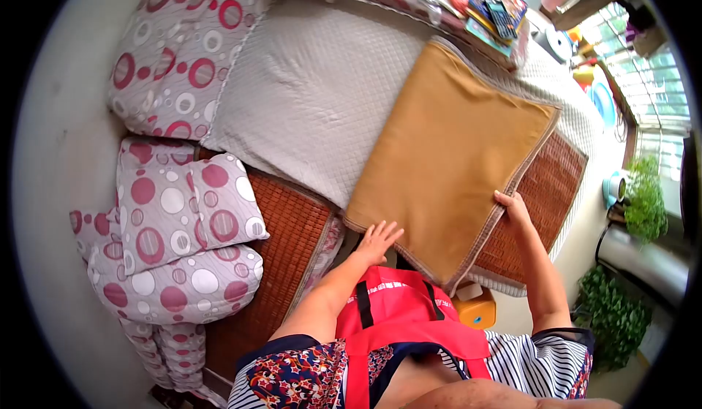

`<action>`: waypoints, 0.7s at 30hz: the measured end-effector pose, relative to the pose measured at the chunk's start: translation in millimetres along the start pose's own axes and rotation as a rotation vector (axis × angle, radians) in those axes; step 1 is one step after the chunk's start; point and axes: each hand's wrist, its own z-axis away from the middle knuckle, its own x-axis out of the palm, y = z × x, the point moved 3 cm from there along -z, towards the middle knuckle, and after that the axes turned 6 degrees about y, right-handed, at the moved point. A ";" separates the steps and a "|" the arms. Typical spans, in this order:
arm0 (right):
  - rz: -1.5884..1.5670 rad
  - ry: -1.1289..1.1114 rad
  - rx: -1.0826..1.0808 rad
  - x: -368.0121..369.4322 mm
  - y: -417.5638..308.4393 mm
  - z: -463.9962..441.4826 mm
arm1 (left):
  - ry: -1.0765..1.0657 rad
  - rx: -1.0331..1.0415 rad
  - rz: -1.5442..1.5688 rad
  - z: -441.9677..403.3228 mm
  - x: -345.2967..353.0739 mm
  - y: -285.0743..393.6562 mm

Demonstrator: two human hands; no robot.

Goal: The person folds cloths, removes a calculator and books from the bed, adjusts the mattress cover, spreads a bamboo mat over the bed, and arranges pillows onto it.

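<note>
A sleeping mat with a plain tan backing point(446, 153) lies folded across the near right part of the bed, its dark braided border showing along the edges. My right hand point(513, 208) grips the mat's right edge, thumb on top and the other fingers hidden underneath. At the near left corner of the mat, my left hand point(379, 241) rests with fingers spread, touching the tan surface. Brown woven bamboo slats point(557, 171) show beneath and to the right of the tan side; whether they belong to the same mat I cannot tell.
A pale quilted cover point(314, 80) spreads over the bed's middle. Circle-patterned bedding point(186, 58) and pillows point(175, 226) are at left, beside another brown bamboo mat point(281, 241). Books point(497, 3) lie at the back. A yellow stool point(475, 310) and green plants point(614, 310) stand at right.
</note>
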 end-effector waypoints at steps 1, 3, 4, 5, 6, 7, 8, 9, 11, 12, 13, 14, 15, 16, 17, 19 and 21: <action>-0.028 0.025 -0.037 28.4 -18.5 21.6 | 0.000 0.019 0.047 7.3 -0.5 2.9; 0.088 -0.127 -0.124 77.4 -49.1 42.6 | 0.055 -0.006 0.203 23.2 -0.4 3.9; 0.075 -0.149 -0.202 107.3 -67.4 53.0 | 0.147 -0.028 0.284 29.8 1.1 3.0; 0.060 -0.173 -0.279 144.2 -87.1 68.4 | 0.238 -0.049 0.364 37.2 0.6 -0.8; 0.048 -0.220 -0.341 177.8 -103.2 79.8 | 0.352 -0.042 0.552 47.6 -8.4 -5.3; 0.034 -0.268 -0.401 212.1 -118.7 90.6 | 0.440 -0.092 0.529 53.9 -23.7 -4.9; 0.044 -0.324 -0.452 248.3 -135.2 104.6 | 0.518 -0.151 0.776 60.7 -26.7 -18.2; 0.053 -0.378 -0.499 283.0 -150.1 118.3 | 0.588 -0.209 1.027 68.8 -28.4 -31.2; 0.154 -0.506 -0.578 351.2 -172.3 135.9 | 0.735 -0.399 0.987 95.4 -63.8 -56.2; 0.235 -0.535 -0.676 388.8 -180.7 139.8 | 0.684 -0.522 1.028 107.3 -67.2 -76.6; 0.315 -0.562 -0.770 426.2 -185.7 142.9 | 0.786 -0.581 0.994 113.5 -103.0 -96.7; 0.316 -0.606 -0.745 464.8 -187.7 148.3 | 0.887 -0.640 0.957 119.9 -138.6 -116.6; 0.316 -0.650 -0.718 504.9 -187.2 149.7 | 1.034 -0.744 1.037 118.6 -143.3 -147.3; 0.349 -0.652 -0.707 543.2 -181.9 138.6 | 1.179 -0.850 1.110 117.8 -142.8 -177.7; 0.381 -0.651 -0.697 580.9 -174.8 118.7 | 1.322 -0.956 1.179 116.7 -139.2 -207.4; 0.479 -0.608 -0.659 657.1 -146.5 39.6 | 1.286 -0.946 1.367 100.3 -124.4 -264.9; 0.657 -0.767 -0.511 711.3 -111.2 -35.5 | 1.087 -1.072 1.627 80.2 -96.5 -317.5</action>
